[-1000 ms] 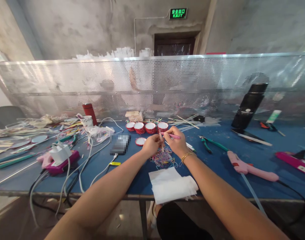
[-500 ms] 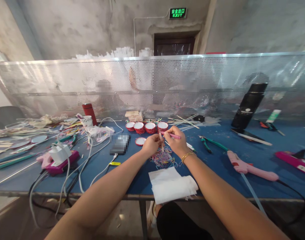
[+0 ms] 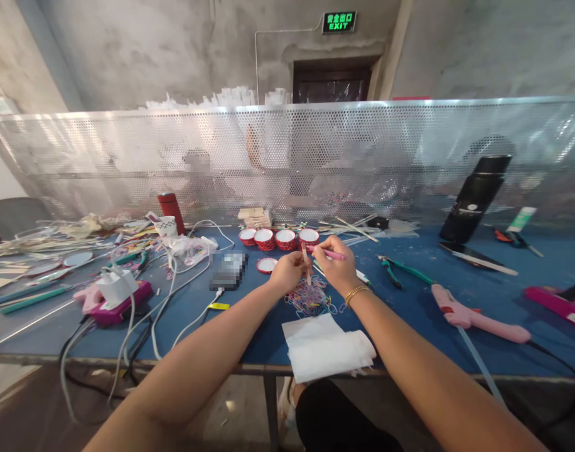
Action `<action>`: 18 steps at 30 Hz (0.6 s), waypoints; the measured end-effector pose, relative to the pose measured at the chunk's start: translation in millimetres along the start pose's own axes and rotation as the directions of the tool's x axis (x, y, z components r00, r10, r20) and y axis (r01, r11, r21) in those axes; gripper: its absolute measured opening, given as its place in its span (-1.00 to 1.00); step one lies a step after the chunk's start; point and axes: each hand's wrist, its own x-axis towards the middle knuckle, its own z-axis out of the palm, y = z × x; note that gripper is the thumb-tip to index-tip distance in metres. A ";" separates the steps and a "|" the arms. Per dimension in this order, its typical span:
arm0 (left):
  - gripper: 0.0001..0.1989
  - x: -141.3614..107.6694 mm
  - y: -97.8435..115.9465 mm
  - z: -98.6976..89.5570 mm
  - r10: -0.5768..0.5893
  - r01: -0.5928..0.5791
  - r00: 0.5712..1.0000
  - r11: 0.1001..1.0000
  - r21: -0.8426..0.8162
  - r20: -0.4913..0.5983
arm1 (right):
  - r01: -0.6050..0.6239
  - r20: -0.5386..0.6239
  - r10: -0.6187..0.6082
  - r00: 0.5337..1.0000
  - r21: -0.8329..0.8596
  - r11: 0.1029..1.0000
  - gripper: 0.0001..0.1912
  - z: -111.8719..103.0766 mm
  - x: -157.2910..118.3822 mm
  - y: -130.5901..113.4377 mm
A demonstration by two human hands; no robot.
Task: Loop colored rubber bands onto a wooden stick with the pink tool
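Note:
My left hand [image 3: 288, 274] is closed around a thin, flat wooden stick [image 3: 308, 270], held roughly upright. From the other side, my right hand [image 3: 338, 267] grips a pink pen-like tool [image 3: 333, 253], its tip at the upper part of the stick. Just below the hands lies a tangled heap of thin coloured strands [image 3: 307, 296]. Beyond them stands a row of red round tins [image 3: 285, 238] with white tops. A single red-rimmed white disc [image 3: 267, 265] rests left of my left hand. My fingers partly cover the stick and the tool.
Folded white paper [image 3: 329, 349] lies at the front edge. Teal-handled pliers [image 3: 407, 271] and a pink glue gun [image 3: 476, 319] are on the right, near a black bottle [image 3: 476, 199]. A phone [image 3: 228, 271], cables and a power strip [image 3: 120, 304] occupy the left. A perforated metal screen [image 3: 268, 163] stands behind.
The whole view has shifted slightly. Both hands keep nearly the same pose, with the tool's tip still at the wooden stick.

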 end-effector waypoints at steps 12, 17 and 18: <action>-0.84 2.3 -5.6 0.3 0.013 -0.013 1.000 1.000 0.009 0.010 | 0.010 0.023 -0.010 1.000 -0.003 1.000 -0.87 -0.6 0.4 -0.3; -0.84 2.8 -5.0 -0.2 0.002 -0.002 1.000 1.000 0.019 0.010 | -0.005 -0.006 0.005 1.000 -0.006 1.000 -0.88 -1.2 1.0 -1.0; -0.84 2.7 -4.5 -0.5 0.004 -0.004 1.000 1.000 0.019 0.007 | -0.008 -0.011 0.008 1.000 0.000 1.000 -0.88 -1.4 1.1 -1.3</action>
